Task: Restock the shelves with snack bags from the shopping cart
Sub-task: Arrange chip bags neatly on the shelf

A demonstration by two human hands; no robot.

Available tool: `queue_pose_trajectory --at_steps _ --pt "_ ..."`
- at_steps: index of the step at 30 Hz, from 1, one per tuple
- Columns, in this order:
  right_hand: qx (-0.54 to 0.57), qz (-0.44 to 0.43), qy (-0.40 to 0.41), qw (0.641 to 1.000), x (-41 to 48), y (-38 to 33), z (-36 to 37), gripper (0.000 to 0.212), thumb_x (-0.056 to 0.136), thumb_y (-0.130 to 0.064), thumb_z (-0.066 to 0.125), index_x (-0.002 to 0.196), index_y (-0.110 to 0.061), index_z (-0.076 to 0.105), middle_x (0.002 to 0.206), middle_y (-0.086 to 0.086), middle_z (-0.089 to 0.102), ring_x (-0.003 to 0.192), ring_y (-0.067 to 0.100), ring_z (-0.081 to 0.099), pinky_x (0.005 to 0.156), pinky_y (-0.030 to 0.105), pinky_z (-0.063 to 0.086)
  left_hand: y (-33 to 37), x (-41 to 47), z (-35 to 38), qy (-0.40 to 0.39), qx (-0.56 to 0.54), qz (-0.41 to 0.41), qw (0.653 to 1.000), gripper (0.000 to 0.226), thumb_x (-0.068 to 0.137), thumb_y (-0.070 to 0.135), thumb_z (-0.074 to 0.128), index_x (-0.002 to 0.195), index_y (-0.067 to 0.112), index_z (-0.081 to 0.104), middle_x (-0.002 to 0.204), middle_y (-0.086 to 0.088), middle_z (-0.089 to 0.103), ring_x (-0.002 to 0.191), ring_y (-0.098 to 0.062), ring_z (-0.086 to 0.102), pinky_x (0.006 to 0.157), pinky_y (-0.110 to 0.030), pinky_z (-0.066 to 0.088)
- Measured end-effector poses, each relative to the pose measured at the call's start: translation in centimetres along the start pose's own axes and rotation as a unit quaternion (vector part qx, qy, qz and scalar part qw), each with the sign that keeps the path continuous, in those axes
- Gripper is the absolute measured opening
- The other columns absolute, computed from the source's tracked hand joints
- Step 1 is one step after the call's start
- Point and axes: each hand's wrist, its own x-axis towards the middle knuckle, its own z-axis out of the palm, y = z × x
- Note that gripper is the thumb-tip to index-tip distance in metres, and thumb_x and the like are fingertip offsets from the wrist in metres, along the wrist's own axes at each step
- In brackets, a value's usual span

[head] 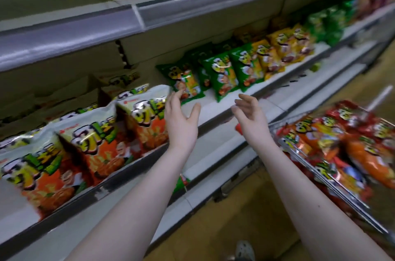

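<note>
With both arms stretched toward the shelf, your left hand (181,119) is spread wide and holds nothing, its fingertips just at the lower edge of the nearest green bag (186,81). Your right hand (250,113) is likewise loose and empty, fingers curled a little, hovering over the bare strip of shelf (224,109) in front of the green row.

Left of your left hand, the white-and-orange bags (89,139) stand packed along the shelf front, so that stretch looks filled. Farther right, green gives way to yellow bags (284,47), then more green ones, blurred at that range.

Beside your right forearm, the shopping cart (333,192) is heaped with red and orange snack bags (346,143). Judging by that pile, most of the restocking is ahead of you, and the lower shelf (215,145) shows a lot of bare white.
</note>
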Motion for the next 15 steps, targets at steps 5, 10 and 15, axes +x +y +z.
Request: queue_pose_trajectory --at_steps 5,10,15 --pt "-0.010 0.009 0.071 0.997 -0.2 2.6 -8.4 0.030 0.095 -0.028 0.054 0.124 -0.023 0.048 0.118 -0.007 0.057 0.106 0.002 0.055 0.088 0.020 0.048 3.8 -1.5 7.7 -0.096 -0.033 0.007 0.995 0.048 0.094 0.028 0.058 0.138 0.021 0.043 0.147 -0.001 0.039 0.137 -0.017 0.033 0.114 -0.035 0.028" --pt "-0.006 0.068 0.150 0.986 0.1 6.3 -16.0 0.026 0.095 -0.024 0.055 0.120 -0.019 0.051 0.114 0.000 0.060 0.106 0.011 0.057 0.086 0.022 0.048 6.6 -2.7 15.1 -0.182 -0.063 0.019 0.981 0.047 0.094 0.026 0.059 0.138 0.019 0.043 0.144 0.000 0.039 0.124 -0.003 0.036 0.100 -0.007 0.031" --pt "-0.009 0.112 0.219 0.969 0.5 9.9 -22.8 0.028 0.096 -0.025 0.053 0.123 -0.016 0.051 0.111 -0.002 0.059 0.099 0.009 0.057 0.073 0.015 0.044 8.5 -3.6 22.4 -0.261 -0.050 0.026 0.964 0.050 0.093 0.030 0.059 0.139 0.022 0.042 0.146 0.000 0.038 0.134 -0.016 0.037 0.112 -0.036 0.031"
